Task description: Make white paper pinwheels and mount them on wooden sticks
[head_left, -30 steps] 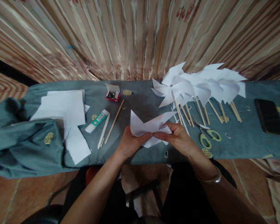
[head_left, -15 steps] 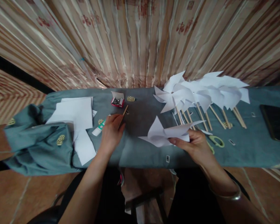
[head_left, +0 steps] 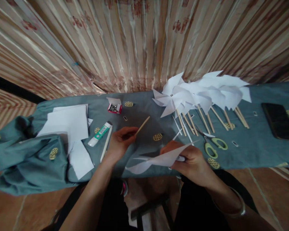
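Note:
Between the fingers of my left hand (head_left: 121, 144) is a thin wooden stick (head_left: 143, 124), its free end pointing up and to the right. My right hand (head_left: 189, 162) grips a folded white paper pinwheel (head_left: 156, 161), tilted so that I see it nearly edge-on. Part of the paper hides my right fingers. Beyond that hand lie several finished paper pinwheels (head_left: 197, 94) on wooden sticks, overlapping in a row. A small red and white box (head_left: 114, 106) of metal pins stands open past my left hand.
Left of my left hand lie a glue stick (head_left: 100, 134), a white pen (head_left: 106, 143) and white paper sheets (head_left: 69, 122). Green-handled scissors (head_left: 214, 144) and thin paper strips (head_left: 180, 126) are on the right. A black phone (head_left: 279, 121) rests at the far right of the cloth-covered table (head_left: 144, 109).
My right hand has brought the pinwheel down and nearer to me, turning it edge-on. My left hand has swung the stick to the right. The view has shifted slightly.

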Action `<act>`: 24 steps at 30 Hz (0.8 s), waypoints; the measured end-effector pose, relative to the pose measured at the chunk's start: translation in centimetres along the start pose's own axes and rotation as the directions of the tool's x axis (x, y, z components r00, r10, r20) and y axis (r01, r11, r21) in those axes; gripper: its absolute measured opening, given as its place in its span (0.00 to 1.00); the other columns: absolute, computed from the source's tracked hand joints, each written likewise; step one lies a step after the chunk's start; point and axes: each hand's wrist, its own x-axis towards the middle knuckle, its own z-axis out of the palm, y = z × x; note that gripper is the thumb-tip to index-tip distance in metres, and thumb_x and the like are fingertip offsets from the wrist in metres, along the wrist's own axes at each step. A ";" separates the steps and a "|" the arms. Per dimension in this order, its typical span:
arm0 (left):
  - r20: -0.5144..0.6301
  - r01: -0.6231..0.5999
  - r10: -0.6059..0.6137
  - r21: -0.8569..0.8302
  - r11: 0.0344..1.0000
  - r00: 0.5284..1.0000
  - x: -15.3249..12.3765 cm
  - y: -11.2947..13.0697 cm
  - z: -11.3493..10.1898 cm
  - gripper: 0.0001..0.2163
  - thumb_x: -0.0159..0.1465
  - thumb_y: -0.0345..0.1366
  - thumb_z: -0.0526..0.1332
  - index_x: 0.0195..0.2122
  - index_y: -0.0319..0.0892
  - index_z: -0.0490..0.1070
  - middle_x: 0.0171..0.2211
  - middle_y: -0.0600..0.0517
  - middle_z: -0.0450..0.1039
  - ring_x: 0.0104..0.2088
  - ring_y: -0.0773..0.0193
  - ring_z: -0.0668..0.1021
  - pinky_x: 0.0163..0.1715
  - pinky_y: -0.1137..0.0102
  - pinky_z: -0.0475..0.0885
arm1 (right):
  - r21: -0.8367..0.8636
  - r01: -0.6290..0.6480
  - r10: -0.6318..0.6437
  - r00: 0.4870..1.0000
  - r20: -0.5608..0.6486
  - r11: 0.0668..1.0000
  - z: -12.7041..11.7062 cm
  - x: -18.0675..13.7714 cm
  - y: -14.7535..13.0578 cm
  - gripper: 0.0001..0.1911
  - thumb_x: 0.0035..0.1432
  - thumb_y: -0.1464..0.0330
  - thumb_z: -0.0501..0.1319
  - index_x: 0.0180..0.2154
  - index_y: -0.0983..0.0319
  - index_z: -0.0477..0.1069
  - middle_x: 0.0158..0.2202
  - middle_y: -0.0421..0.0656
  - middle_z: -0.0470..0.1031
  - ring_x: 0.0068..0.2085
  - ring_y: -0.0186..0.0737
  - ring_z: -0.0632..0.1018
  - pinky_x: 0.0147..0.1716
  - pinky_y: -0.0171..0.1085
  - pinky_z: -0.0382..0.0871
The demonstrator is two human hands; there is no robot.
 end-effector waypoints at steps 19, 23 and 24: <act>0.317 0.170 -0.060 -0.331 0.928 0.946 -3.0 0.6 3.8 0.07 0.49 0.39 0.70 0.25 0.42 0.80 0.27 0.50 0.77 0.28 0.64 0.76 0.31 0.72 0.70 | -0.330 0.316 -0.343 0.939 -0.024 0.889 -1.5 -0.8 -1.2 0.13 0.63 0.69 0.57 0.50 0.59 0.70 0.38 0.46 0.77 0.41 0.44 0.77 0.39 0.44 0.73; 0.324 0.120 0.006 -0.365 0.923 0.946 -2.9 -0.3 3.9 0.07 0.49 0.39 0.71 0.28 0.44 0.81 0.29 0.50 0.78 0.30 0.64 0.77 0.32 0.72 0.71 | -0.345 0.292 -0.337 0.938 -0.079 0.892 -1.6 -0.9 -1.4 0.15 0.60 0.72 0.59 0.49 0.58 0.71 0.39 0.45 0.78 0.40 0.45 0.78 0.39 0.44 0.73; 0.325 0.112 0.013 -0.364 0.925 0.946 -2.9 -0.4 3.8 0.07 0.49 0.39 0.71 0.29 0.44 0.81 0.30 0.51 0.78 0.30 0.63 0.77 0.33 0.72 0.71 | -0.343 0.291 -0.339 0.937 -0.087 0.893 -1.6 -0.9 -1.4 0.15 0.59 0.73 0.60 0.49 0.58 0.71 0.39 0.45 0.78 0.40 0.45 0.79 0.39 0.44 0.73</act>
